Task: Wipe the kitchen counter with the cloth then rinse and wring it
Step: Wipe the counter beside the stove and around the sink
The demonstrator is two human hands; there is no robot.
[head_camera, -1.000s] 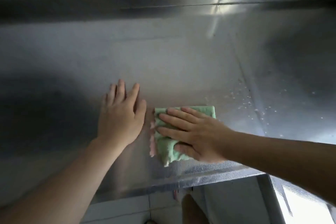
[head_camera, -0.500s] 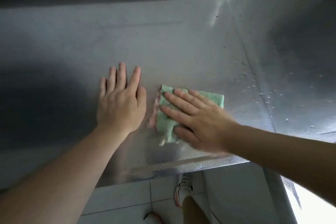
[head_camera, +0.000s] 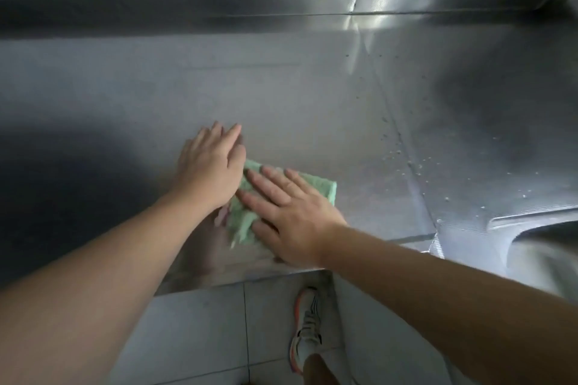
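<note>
A folded green cloth (head_camera: 322, 189) with a pink edge lies flat on the stainless steel counter (head_camera: 281, 97), near its front edge. My right hand (head_camera: 287, 212) presses on the cloth with straight fingers spread over it. Just to the left, my left hand (head_camera: 209, 169) lies flat on the counter, its fingers straight, and its palm side overlaps the cloth's left edge.
Water drops (head_camera: 416, 166) dot the counter to the right of the cloth. A sink basin (head_camera: 547, 244) opens at the right edge. A raised steel backsplash (head_camera: 219, 12) runs along the back under a tiled wall. Below the counter's front edge are floor tiles and my shoe (head_camera: 308, 328).
The two hands have come together: my left hand now overlaps the cloth's left edge where before a gap lay between them. The view has shifted, and the sink has come into sight at the right.
</note>
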